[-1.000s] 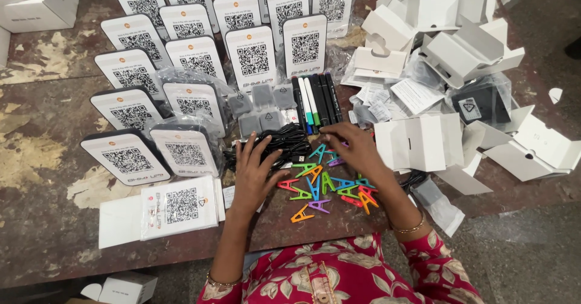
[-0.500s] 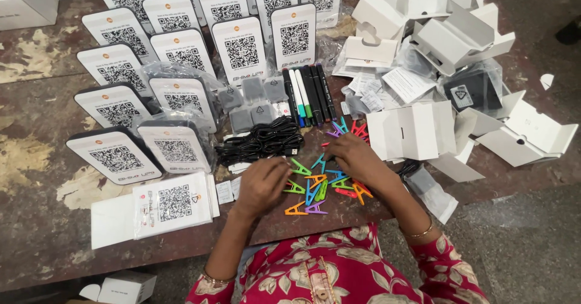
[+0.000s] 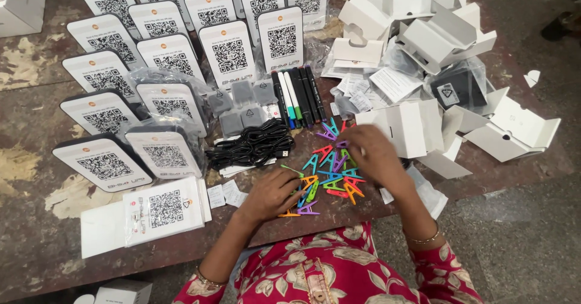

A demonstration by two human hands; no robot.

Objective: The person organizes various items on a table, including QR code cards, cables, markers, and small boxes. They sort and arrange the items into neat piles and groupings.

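Note:
A pile of small coloured plastic clips [image 3: 331,172] lies on the worn table near its front edge. My left hand [image 3: 273,193] rests on the pile's left side, fingers curled down and pinching a clip at the lower left. Over the pile's upper right is my right hand [image 3: 376,154], blurred by motion with its fingers bent toward the purple and pink clips; whether it holds one is unclear. A bundle of black cables [image 3: 254,146] lies just beyond my left hand. A row of markers [image 3: 296,95] lies behind the clips.
Several white code stands [image 3: 166,101] in rows fill the left and back of the table [image 3: 36,152]. Grey pouches [image 3: 242,104] sit by the markers. Opened white cardboard boxes [image 3: 423,31] and paper slips crowd the right side. A flat white leaflet [image 3: 163,210] lies front left.
My right hand has moved from the clips' right edge up to the upper part of the pile. My left hand has shifted from the cables down onto the clips.

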